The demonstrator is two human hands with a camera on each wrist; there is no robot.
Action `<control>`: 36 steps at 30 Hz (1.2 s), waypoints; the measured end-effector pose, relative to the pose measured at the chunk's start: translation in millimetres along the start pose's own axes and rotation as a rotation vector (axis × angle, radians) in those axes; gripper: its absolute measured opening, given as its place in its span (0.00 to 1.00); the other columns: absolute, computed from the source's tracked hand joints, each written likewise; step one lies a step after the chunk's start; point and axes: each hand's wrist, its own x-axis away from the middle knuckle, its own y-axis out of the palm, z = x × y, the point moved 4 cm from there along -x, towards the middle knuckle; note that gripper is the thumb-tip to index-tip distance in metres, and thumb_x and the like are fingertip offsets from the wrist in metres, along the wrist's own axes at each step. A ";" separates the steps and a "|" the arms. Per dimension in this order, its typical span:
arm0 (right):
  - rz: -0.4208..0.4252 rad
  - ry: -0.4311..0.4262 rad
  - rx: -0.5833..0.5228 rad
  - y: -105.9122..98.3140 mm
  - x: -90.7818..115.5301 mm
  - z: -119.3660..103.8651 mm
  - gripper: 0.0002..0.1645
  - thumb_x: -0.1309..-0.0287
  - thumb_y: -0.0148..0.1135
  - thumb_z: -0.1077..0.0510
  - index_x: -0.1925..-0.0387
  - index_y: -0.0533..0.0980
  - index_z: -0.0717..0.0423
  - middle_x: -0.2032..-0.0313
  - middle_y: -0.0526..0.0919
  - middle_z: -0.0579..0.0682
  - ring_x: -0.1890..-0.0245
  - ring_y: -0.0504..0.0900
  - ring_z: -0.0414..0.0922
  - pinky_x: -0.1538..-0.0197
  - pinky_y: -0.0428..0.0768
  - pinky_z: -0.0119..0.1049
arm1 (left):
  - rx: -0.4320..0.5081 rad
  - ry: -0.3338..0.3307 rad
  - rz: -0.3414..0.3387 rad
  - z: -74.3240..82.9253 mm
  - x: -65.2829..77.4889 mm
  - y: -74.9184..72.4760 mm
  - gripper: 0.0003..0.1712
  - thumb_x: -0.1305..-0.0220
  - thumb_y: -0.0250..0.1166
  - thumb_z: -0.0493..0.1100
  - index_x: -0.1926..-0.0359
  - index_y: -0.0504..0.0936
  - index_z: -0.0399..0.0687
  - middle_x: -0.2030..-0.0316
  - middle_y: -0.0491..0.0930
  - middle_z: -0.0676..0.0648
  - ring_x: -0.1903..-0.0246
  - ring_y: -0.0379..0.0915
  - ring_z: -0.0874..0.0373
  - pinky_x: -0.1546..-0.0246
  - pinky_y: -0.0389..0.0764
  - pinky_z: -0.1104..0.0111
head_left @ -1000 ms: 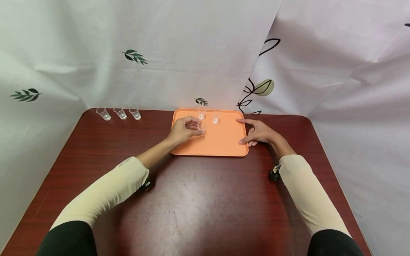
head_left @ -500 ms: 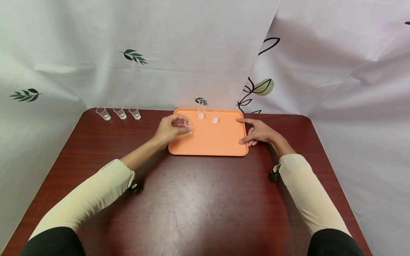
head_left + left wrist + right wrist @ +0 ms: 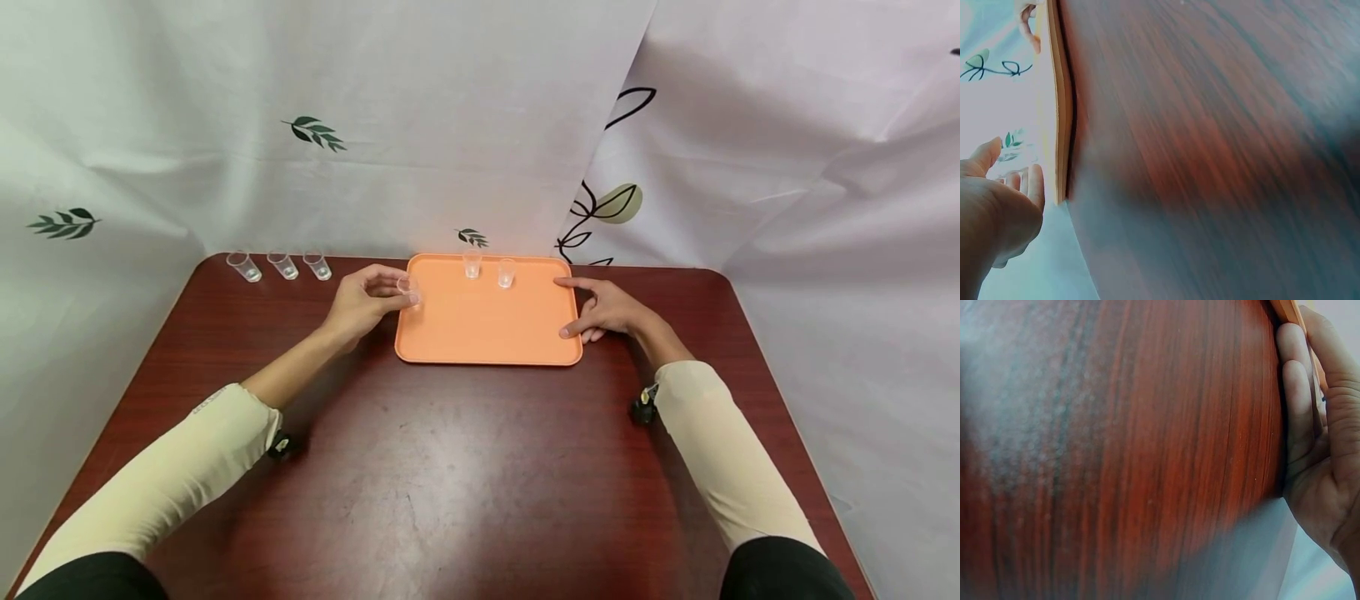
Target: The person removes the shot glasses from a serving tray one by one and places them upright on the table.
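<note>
My left hand (image 3: 360,304) pinches a small clear plastic cup (image 3: 408,290) between thumb and fingers, over the left edge of the orange tray (image 3: 487,333). In the left wrist view the hand (image 3: 1004,206) shows beside the tray's side (image 3: 1060,106). At the tray's right edge my right hand (image 3: 607,310) grips it, thumb and index finger on top and the other fingers outside. The right wrist view shows fingers (image 3: 1297,387) against the tray's side, with the thumb above. Two more clear cups (image 3: 472,265) (image 3: 506,273) stand upright at the back of the tray.
Three clear cups (image 3: 244,267) (image 3: 282,266) (image 3: 317,266) stand in a row at the table's back left. The dark red-brown table (image 3: 480,467) stretches in front of the tray. White leaf-patterned cloth (image 3: 450,125) hangs close behind and beside the table.
My left hand has moved left with the cup, from over the tray's middle to its left edge. The right hand and the tray have stayed nearly still.
</note>
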 end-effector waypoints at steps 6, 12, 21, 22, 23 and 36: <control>0.004 -0.006 0.001 0.8 0.5 -0.8 0.65 0.44 0.90 0.61 0.12 0.64 0.40 0.81 0.86 0.49 0.82 0.86 0.40 0.73 0.88 0.34 | 0.013 0.002 0.041 -1.7 5.2 -17.6 0.25 0.33 0.84 0.39 0.39 0.87 0.39 0.57 0.90 0.65 0.56 0.88 0.68 0.52 0.89 0.79; 0.005 -0.009 0.006 0.7 1.0 -1.1 0.65 0.44 0.90 0.61 0.12 0.64 0.40 0.81 0.86 0.50 0.82 0.86 0.40 0.74 0.89 0.34 | 0.022 -0.003 0.069 -5.3 12.1 -33.6 0.25 0.34 0.84 0.39 0.39 0.87 0.40 0.58 0.90 0.66 0.55 0.89 0.70 0.52 0.88 0.80; -0.002 -0.014 0.003 0.7 0.2 -1.2 0.66 0.44 0.90 0.61 0.11 0.63 0.41 0.81 0.86 0.50 0.82 0.86 0.40 0.73 0.88 0.34 | 0.072 0.001 0.117 -11.8 21.2 -56.4 0.24 0.34 0.84 0.34 0.40 0.87 0.41 0.58 0.90 0.65 0.56 0.89 0.70 0.53 0.88 0.82; -0.001 -0.014 -0.001 1.0 0.4 -1.1 0.65 0.44 0.90 0.61 0.11 0.63 0.41 0.81 0.85 0.49 0.82 0.86 0.40 0.74 0.88 0.34 | 0.085 0.001 0.123 -12.8 21.9 -58.6 0.23 0.35 0.83 0.33 0.40 0.87 0.40 0.59 0.91 0.64 0.57 0.89 0.70 0.53 0.88 0.82; 0.000 -0.014 -0.004 1.1 0.7 -0.9 0.65 0.44 0.90 0.62 0.11 0.63 0.40 0.81 0.85 0.49 0.82 0.86 0.40 0.74 0.88 0.34 | 0.086 0.003 0.129 -14.3 22.6 -61.0 0.23 0.35 0.83 0.33 0.41 0.87 0.40 0.59 0.91 0.65 0.57 0.89 0.71 0.54 0.88 0.82; 0.007 -0.013 -0.012 1.1 0.8 -0.5 0.65 0.44 0.90 0.62 0.12 0.64 0.40 0.81 0.85 0.50 0.82 0.86 0.40 0.74 0.88 0.34 | 0.109 -0.016 0.216 -35.2 28.8 -90.2 0.22 0.35 0.82 0.30 0.42 0.87 0.41 0.60 0.90 0.66 0.59 0.88 0.74 0.55 0.87 0.85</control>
